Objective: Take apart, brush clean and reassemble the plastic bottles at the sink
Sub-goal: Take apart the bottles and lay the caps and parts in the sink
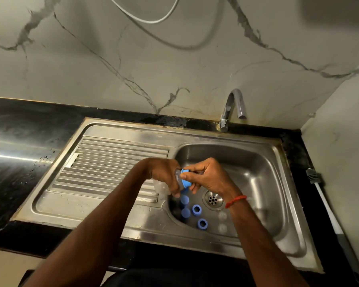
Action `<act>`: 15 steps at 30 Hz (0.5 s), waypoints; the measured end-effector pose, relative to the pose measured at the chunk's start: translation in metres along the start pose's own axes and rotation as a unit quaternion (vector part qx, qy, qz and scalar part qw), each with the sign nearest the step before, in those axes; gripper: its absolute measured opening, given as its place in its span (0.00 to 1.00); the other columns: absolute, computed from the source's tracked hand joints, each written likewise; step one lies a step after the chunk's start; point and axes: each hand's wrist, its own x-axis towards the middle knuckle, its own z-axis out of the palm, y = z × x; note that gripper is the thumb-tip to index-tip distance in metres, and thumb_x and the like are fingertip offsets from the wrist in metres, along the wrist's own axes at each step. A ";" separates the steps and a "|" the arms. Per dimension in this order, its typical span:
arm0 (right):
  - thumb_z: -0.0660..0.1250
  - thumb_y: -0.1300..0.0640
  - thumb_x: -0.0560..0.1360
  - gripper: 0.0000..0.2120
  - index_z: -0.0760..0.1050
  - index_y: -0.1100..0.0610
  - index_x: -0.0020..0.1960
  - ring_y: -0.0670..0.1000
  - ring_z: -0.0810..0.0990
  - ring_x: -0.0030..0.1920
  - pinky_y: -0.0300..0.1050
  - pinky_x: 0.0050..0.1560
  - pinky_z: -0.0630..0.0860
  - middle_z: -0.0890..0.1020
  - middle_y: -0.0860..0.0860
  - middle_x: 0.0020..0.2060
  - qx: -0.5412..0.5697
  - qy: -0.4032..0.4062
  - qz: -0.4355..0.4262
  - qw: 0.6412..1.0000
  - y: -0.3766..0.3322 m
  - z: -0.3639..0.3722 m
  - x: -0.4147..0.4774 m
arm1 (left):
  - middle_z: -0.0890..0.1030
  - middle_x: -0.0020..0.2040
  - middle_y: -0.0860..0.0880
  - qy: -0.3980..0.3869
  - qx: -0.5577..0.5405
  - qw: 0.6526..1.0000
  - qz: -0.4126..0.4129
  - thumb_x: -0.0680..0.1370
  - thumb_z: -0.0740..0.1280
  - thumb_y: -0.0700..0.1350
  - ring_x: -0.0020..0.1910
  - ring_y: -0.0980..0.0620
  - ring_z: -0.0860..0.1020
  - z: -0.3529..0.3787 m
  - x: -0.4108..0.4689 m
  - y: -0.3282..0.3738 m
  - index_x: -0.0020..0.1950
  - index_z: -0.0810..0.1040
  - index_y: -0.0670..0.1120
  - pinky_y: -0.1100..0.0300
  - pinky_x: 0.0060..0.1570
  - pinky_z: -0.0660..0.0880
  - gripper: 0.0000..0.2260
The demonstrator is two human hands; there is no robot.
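**Two hands [164,172] [207,177] on one bottle [177,176] above the basin [257,162]**

Both hands meet over the left edge of the steel basin, holding a clear plastic bottle that lies roughly on its side between them. The left hand curls its fingers round the clear body. Most of that body is hidden behind the palm, and only a pale, see-through patch shows beside the knuckles. The right hand pinches the blue collar [186,182] at the bottle's mouth, with the thumb on top and the fingers curled underneath. Whether the collar is tight on the neck or partly off cannot be told. A red thread band [235,200] circles the right wrist.

Loose parts lie on the basin floor under the hands. Two blue caps [184,199] [186,212] lie one nearer than the other by the left wall. Just to their right are two blue rings [196,209] [202,224], open side up. Two small clear round pieces [222,215] [222,228] sit beyond the rings, nearer than the drain [213,200]. They are too blurred to say more about them.

The ribbed draining board [112,162] stretches left of the basin, set in a black counter [19,141]. A curved chrome tap [233,108] stands behind the basin against the veined wall. On the counter to the right lies a brush [323,201] with a white handle, well apart from both hands.
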 end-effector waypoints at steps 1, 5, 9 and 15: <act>0.75 0.56 0.73 0.14 0.83 0.64 0.54 0.61 0.85 0.35 0.49 0.36 0.83 0.85 0.60 0.37 0.006 0.000 0.002 1.000 0.002 0.005 -0.001 | 0.85 0.41 0.50 -0.019 -0.018 1.000 -0.005 0.63 0.81 0.42 0.41 0.54 0.81 0.000 -0.002 -0.003 0.46 0.84 0.45 0.57 0.48 0.79 0.14; 0.78 0.59 0.70 0.18 0.81 0.61 0.58 0.61 0.86 0.44 0.58 0.47 0.84 0.86 0.59 0.45 0.003 -0.006 0.065 0.998 0.005 0.001 0.003 | 0.84 0.42 0.51 0.080 0.134 0.988 -0.023 0.66 0.82 0.47 0.40 0.53 0.81 0.005 0.005 -0.006 0.48 0.84 0.47 0.59 0.45 0.78 0.14; 0.81 0.59 0.66 0.27 0.72 0.57 0.60 0.56 0.86 0.45 0.50 0.45 0.84 0.83 0.59 0.51 -0.104 -0.067 0.194 0.973 -0.002 -0.019 0.016 | 0.83 0.54 0.48 0.242 0.420 0.874 -0.029 0.72 0.75 0.56 0.53 0.48 0.81 0.026 0.025 0.005 0.60 0.77 0.50 0.53 0.56 0.75 0.20; 0.76 0.62 0.72 0.05 0.81 0.59 0.44 0.47 0.80 0.30 0.34 0.27 0.73 0.84 0.56 0.36 -0.011 -0.179 0.298 0.938 -0.003 -0.020 0.021 | 0.84 0.54 0.45 0.349 0.556 0.744 0.126 0.69 0.79 0.54 0.54 0.44 0.82 0.032 0.032 0.001 0.59 0.80 0.46 0.49 0.59 0.75 0.22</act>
